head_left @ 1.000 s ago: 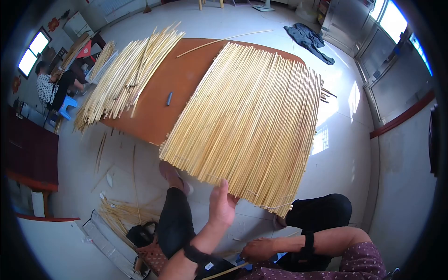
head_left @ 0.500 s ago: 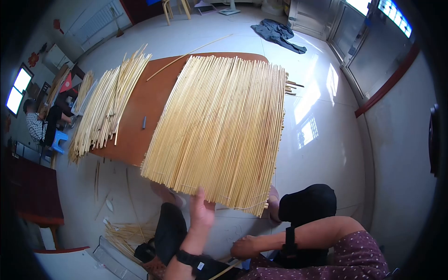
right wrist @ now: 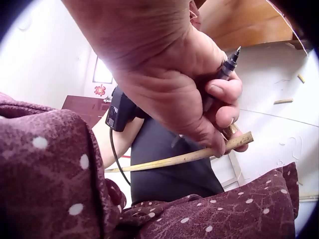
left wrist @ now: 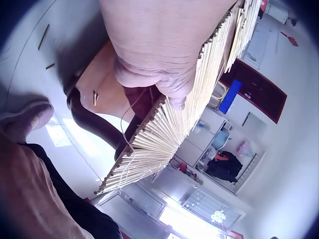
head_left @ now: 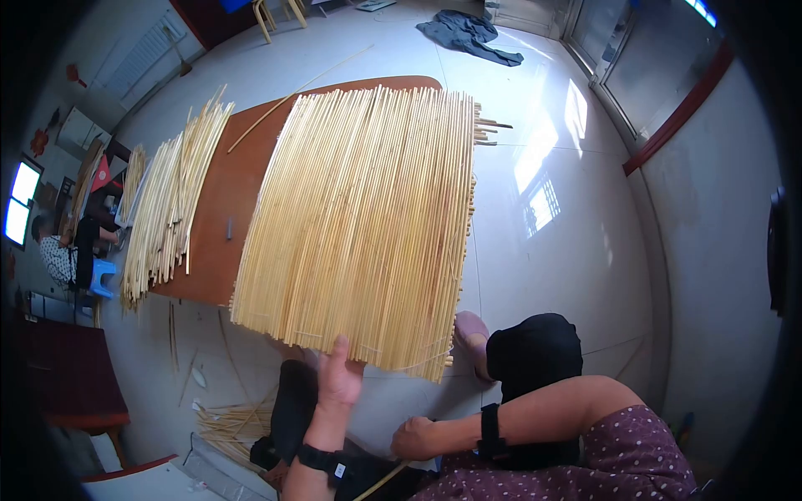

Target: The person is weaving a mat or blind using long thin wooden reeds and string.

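The woven mat (head_left: 368, 217) already covers the right side of the bench (head_left: 221, 209) and overhangs its near edge, so much looks done. Loose stalks (head_left: 167, 204) along the left edge look yet to be added. The right hand (head_left: 415, 438) clasps a stalk (right wrist: 189, 157) and a pen (right wrist: 224, 69), low by the lap. The left hand (head_left: 338, 380) meets the mat's near edge with its fingers hidden beneath, so its grip cannot be told.

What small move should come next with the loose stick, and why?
Probably lift the right hand, which grips a reed stick and a pen, toward the near edge of the reed mat, where the left hand touches it; the stick is low, apart from the mat.
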Demonstrator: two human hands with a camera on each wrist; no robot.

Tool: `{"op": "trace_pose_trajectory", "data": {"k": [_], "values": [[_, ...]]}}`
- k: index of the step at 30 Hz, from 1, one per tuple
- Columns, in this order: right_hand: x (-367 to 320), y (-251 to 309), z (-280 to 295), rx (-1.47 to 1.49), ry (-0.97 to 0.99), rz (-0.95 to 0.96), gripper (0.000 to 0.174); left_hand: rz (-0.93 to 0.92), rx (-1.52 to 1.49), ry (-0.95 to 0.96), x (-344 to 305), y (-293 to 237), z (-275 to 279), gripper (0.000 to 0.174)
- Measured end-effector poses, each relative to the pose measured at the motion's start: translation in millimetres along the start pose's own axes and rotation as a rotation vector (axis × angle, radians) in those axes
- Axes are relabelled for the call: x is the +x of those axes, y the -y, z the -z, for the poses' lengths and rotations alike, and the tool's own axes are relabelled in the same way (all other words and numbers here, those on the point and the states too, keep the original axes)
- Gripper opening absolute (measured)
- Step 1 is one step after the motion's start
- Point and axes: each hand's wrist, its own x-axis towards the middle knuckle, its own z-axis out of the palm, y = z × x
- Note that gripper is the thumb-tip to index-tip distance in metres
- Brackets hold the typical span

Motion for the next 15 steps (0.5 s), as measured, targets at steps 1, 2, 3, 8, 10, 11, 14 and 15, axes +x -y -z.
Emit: {"op": "trace_pose_trajectory", "data": {"k": [1, 2, 3, 8, 10, 11, 14, 15], "values": [[-1, 1, 2, -0.005, -0.002, -0.007, 0.021, 0.011, -0.01, 0.001, 1, 1, 3, 0.057], [-1, 2, 4, -0.01, -0.005, -0.012, 0.021, 0.021, -0.018, 0.001, 2, 1, 6, 0.057], [-1, 3, 4, -0.006, -0.008, -0.011, 0.021, 0.025, -0.014, 0.0, 3, 1, 9, 0.057], [-8, 3, 9, 0.0, -0.066, -0.025, 0.02, -0.02, 0.007, 0.015, 10, 4, 25, 0.059], [-9, 3, 10, -0.003, -0.071, -0.027, 0.02, 0.0, 0.001, 0.016, 8, -2, 22, 0.058], [-9, 3, 10, -0.009, -0.077, -0.027, 0.02, 0.017, -0.003, 0.018, 6, -6, 20, 0.057], [-13, 2, 16, 0.027, -0.042, -0.027, 0.019, 0.053, 0.033, 0.034, 3, -15, 22, 0.054], [-12, 1, 13, 0.034, -0.037, -0.019, 0.019, 0.057, 0.033, 0.023, 2, -17, 24, 0.054]]}}
